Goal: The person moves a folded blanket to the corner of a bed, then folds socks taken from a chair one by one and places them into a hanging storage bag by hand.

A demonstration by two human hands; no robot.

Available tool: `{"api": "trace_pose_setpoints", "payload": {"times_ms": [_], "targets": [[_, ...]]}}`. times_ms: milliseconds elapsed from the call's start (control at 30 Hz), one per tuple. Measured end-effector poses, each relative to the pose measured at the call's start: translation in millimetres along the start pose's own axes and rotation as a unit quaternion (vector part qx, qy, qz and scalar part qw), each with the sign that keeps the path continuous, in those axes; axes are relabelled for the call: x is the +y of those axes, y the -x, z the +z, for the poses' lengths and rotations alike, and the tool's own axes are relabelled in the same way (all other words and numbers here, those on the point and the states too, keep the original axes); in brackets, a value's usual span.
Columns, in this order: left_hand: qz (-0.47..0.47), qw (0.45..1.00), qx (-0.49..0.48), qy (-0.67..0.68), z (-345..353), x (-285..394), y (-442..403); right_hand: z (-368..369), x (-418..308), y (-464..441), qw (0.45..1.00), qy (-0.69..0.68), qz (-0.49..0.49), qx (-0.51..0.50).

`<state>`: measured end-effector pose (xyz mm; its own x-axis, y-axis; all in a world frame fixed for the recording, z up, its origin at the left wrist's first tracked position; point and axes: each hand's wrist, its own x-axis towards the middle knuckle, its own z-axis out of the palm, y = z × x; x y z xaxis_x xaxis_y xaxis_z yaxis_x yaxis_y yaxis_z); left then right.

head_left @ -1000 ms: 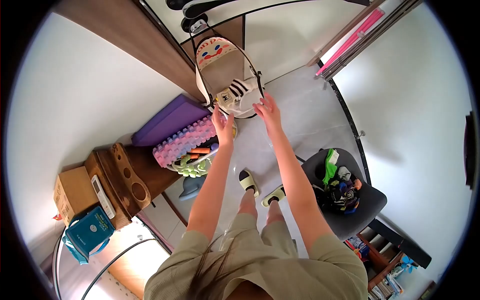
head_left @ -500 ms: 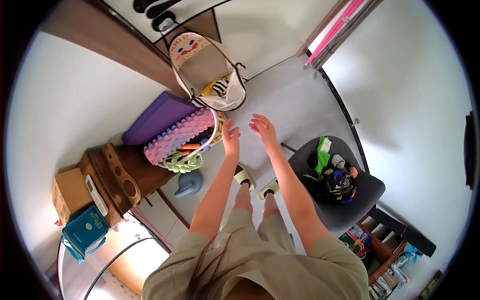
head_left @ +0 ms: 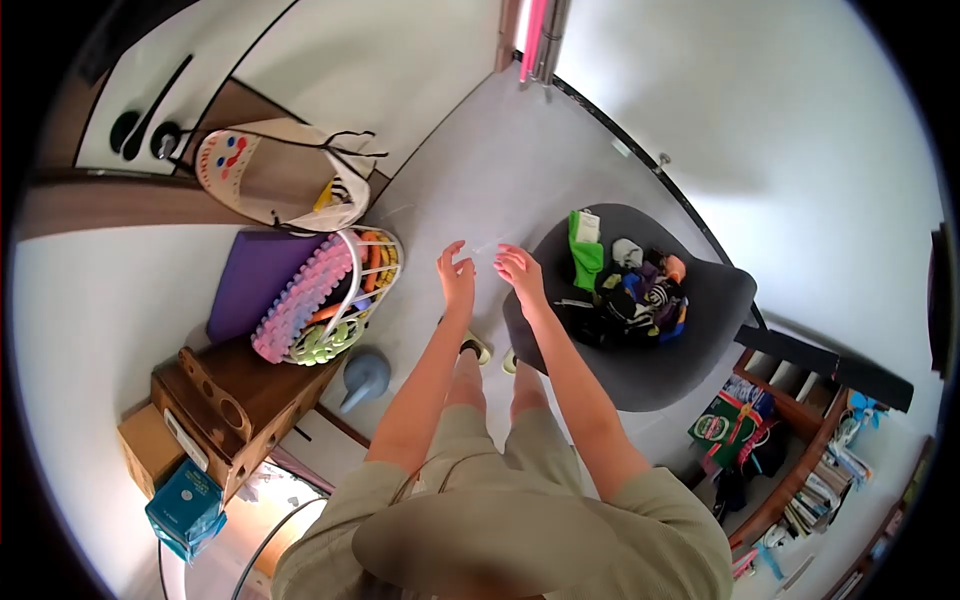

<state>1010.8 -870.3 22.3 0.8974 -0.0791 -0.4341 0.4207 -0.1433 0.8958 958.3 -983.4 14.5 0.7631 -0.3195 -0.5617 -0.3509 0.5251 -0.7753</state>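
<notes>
My left hand (head_left: 457, 278) is held out over the grey floor, its fingers loosely curved and apart, with nothing in it. Beside it, a short gap away, my right hand (head_left: 521, 274) reaches forward with bent, parted fingers and is empty too. The nearest thing to my right hand is a dark grey chair (head_left: 640, 385), whose left edge passes close to my wrist. On its seat lie a bright green sock (head_left: 585, 262) with a white label and a heap of mixed socks (head_left: 650, 295), several of them dark or striped.
On the left stand a white basket (head_left: 392, 268) with a pink spiky foam roller (head_left: 305, 300), a purple block (head_left: 250, 280), a cloth bag (head_left: 285, 205) and a blue-grey kettlebell-like object (head_left: 366, 378). A wooden cabinet (head_left: 260, 390) is nearer. Shelves with books (head_left: 815, 500) are at lower right.
My view has turned toward the right, so the chair with the socks now lies closer to my right hand and the bag and basket sit further left. Both hands stay raised and empty.
</notes>
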Motion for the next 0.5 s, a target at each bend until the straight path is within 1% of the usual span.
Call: {"api": "trace_pose_setpoints", "payload": {"times_ms": [133,267,367,400,433,467,500], "targets": [[-0.010,0.999,-0.043,-0.022,44,-14,12,-58,8,5,0.999,0.007,-0.017,0.043],[-0.060,0.992,-0.113,-0.016,89,-28,24,-109,13,8,0.992,0.051,-0.038,0.113],[-0.037,0.981,-0.177,-0.065,119,-70,21,-145,21,3,0.982,0.085,-0.076,0.152],[-0.049,0.980,-0.175,-0.086,129,-71,25,-157,26,0,0.978,0.093,-0.090,0.162],[-0.039,0.977,-0.190,-0.088,137,-86,24,-171,36,-4,0.974,0.102,-0.104,0.172],[-0.029,0.974,-0.205,-0.091,145,-99,21,-186,45,-9,0.973,0.126,-0.097,0.170],[-0.019,0.971,-0.220,-0.094,152,-111,18,-192,45,-9,0.945,0.230,-0.127,0.193]]}}
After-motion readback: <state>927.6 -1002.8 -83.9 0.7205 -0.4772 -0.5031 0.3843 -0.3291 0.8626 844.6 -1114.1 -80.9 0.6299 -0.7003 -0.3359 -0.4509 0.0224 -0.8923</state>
